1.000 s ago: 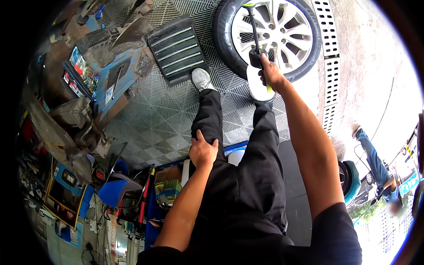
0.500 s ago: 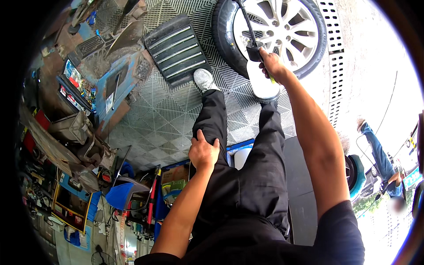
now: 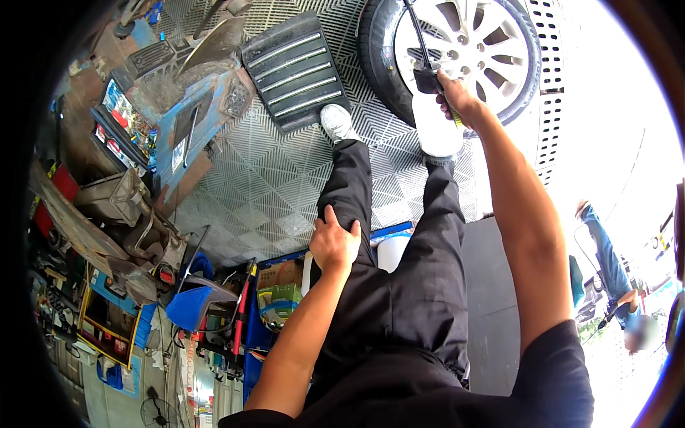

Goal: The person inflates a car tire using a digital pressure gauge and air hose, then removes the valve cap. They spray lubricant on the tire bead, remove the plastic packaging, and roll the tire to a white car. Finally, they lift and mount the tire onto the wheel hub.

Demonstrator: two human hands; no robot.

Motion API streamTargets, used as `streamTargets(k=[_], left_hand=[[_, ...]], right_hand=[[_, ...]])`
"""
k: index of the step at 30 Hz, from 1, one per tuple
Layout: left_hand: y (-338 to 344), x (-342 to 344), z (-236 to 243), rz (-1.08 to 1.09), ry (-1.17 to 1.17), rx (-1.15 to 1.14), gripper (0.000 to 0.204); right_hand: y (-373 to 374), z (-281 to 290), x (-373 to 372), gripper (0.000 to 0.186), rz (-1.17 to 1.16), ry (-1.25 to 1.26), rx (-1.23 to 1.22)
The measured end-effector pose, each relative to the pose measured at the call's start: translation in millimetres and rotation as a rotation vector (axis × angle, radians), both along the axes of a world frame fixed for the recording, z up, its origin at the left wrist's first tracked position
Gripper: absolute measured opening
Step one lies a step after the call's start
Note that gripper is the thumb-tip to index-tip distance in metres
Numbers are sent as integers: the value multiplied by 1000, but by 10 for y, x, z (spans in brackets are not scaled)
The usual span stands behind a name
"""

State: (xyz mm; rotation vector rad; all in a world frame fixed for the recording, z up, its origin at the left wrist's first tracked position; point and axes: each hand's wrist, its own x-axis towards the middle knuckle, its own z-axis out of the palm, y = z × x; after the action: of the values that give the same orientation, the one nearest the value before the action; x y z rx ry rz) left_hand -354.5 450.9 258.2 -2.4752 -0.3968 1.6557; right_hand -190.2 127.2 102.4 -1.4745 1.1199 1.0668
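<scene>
The black tool (image 3: 428, 80) is gripped in the right hand (image 3: 459, 103), a wheel (image 3: 467, 51) beyond it; the left hand (image 3: 335, 241) lies spread on trousers (image 3: 392, 307).

Tool (image 3: 427, 80) seemingly shifted slightly forward.

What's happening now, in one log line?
left hand: on trouser leg | right hand: gripping black tool | nearby: wheel
</scene>
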Motion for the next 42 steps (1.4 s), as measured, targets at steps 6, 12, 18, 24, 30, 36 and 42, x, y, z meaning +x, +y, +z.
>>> streamTargets(k=[6,12,18,24,30,36,42], left_hand=[[14,33,-8,4,-1,-10,81],[14,20,-8,-6,-15,-13,80],[-5,72,-16,5,-21,-9,78],[-24,40,-30,-11,-59,-17,78],[-45,-111,-46,-64,-134,-47,75],[-46,-320,-89,-72,-201,-60,72],[-196,-370,-52,3,-185,-26,75]], right_hand=[[51,90,-10,61,61,-6,-44],[56,158,12,65,85,-48,-79],[68,167,-258,83,36,-112,-38],[361,578,-729,90,418,-202,-163],[730,869,-1710,53,637,-177,-80],[671,1058,-2282,27,836,-191,-20],[541,1272,-2686,36,728,-212,-58]])
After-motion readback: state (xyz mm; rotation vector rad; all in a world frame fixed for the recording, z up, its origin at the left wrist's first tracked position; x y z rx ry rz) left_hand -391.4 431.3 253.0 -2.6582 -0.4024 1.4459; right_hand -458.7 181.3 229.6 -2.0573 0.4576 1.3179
